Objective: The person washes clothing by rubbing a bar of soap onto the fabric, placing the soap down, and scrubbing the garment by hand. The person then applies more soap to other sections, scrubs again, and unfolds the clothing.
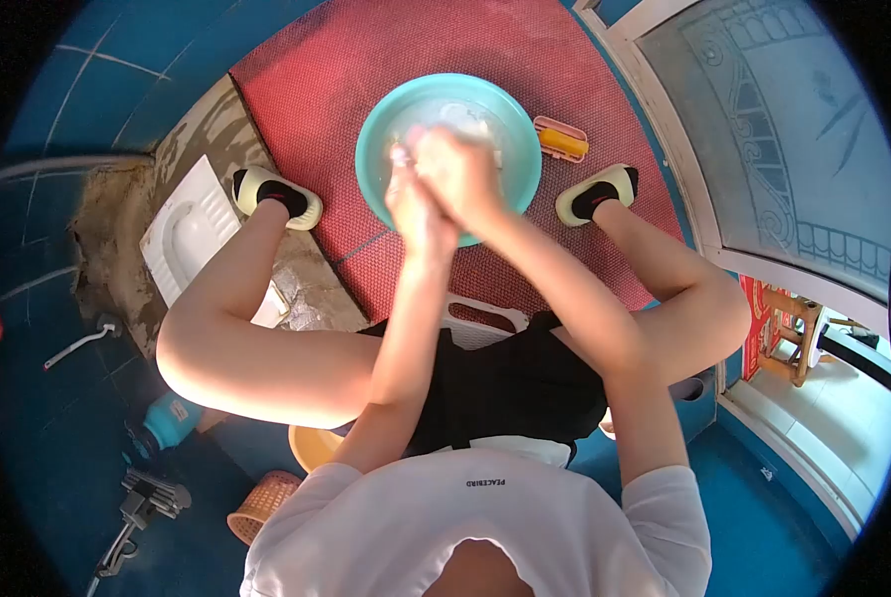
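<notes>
Both hands are pressed together over a turquoise basin that holds cloudy water and some whitish material. My left hand is closed, with a small pale patch at its fingertips. Closed against it from above and the right, my right hand is smeared by motion. Whatever lies between the two hands is hidden, so I cannot tell what it is. Just right of the basin, a pink soap dish holds a yellow bar of soap.
The basin stands on a red textured mat between my feet. A white squat toilet is at left, with a brush, a blue bottle and a woven basket nearby. At right is a frosted-glass door.
</notes>
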`<state>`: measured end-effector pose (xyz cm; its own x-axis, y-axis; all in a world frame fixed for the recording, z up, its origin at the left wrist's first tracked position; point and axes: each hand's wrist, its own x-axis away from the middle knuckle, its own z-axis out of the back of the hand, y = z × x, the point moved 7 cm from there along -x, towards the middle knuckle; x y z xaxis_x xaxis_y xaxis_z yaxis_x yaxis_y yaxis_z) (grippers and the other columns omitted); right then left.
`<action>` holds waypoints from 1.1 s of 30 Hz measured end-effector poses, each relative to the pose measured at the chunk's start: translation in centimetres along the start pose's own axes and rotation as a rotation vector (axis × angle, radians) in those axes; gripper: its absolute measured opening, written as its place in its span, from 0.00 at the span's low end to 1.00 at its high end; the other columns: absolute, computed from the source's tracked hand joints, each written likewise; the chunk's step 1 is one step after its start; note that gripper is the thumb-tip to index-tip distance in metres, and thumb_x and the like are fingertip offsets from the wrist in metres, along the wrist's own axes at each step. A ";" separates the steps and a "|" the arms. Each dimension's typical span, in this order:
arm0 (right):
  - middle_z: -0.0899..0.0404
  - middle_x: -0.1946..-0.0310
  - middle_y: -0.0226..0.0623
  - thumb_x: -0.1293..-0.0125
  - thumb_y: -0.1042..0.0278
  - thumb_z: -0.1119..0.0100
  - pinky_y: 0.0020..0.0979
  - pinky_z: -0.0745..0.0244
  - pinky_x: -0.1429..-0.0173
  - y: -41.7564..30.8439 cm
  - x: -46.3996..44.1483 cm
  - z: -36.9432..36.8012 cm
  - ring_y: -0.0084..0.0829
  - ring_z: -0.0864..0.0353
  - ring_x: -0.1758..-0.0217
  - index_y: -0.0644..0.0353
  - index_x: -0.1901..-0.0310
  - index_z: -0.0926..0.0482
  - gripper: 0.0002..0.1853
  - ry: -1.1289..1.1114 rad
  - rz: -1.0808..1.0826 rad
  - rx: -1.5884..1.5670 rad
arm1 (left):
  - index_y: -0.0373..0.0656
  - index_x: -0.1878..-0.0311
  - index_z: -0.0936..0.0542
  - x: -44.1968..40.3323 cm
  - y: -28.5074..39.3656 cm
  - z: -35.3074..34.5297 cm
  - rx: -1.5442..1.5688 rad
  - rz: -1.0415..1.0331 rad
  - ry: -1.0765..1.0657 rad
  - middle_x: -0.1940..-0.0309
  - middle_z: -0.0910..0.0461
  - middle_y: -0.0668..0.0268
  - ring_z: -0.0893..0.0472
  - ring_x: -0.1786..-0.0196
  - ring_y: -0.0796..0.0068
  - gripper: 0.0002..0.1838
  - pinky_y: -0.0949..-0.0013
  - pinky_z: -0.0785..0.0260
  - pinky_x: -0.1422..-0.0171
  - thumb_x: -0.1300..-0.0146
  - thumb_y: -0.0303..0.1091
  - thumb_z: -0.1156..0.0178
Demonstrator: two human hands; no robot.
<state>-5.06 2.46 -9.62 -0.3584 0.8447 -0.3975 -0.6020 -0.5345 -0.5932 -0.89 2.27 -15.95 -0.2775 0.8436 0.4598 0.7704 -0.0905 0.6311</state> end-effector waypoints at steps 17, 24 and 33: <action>0.26 0.77 0.36 0.46 0.69 0.51 0.30 0.29 0.70 3.9 2.7 -3.3 0.29 0.25 0.74 0.62 0.74 0.27 0.06 0.126 -0.371 -0.468 | 0.40 0.69 0.28 1.3 -0.6 -1.2 0.011 0.105 0.061 0.73 0.25 0.69 0.26 0.72 0.81 0.15 0.75 0.30 0.68 0.37 0.42 0.54; 0.24 0.65 0.36 0.45 0.70 0.50 0.38 0.35 0.49 8.2 3.5 -7.4 0.31 0.25 0.63 0.66 0.64 0.28 0.10 -0.049 -0.705 -0.942 | 0.43 0.70 0.29 0.5 -1.3 0.4 -0.024 0.139 -0.034 0.82 0.31 0.72 0.32 0.81 0.83 0.14 0.76 0.38 0.78 0.39 0.44 0.52; 0.24 0.71 0.34 0.42 0.64 0.52 0.32 0.33 0.54 -3.2 2.3 1.2 0.28 0.25 0.66 0.58 0.70 0.27 0.08 -0.320 0.141 0.006 | 0.39 0.49 0.35 0.0 -1.8 0.4 0.045 0.205 -0.105 0.56 0.29 0.61 0.27 0.59 0.71 0.19 0.71 0.32 0.55 0.38 0.41 0.52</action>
<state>-4.81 6.14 -7.74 -0.6431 0.7287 -0.2352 -0.5347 -0.6472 -0.5433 -2.00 2.64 -17.38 -0.0526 0.8607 0.5063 0.8300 -0.2443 0.5014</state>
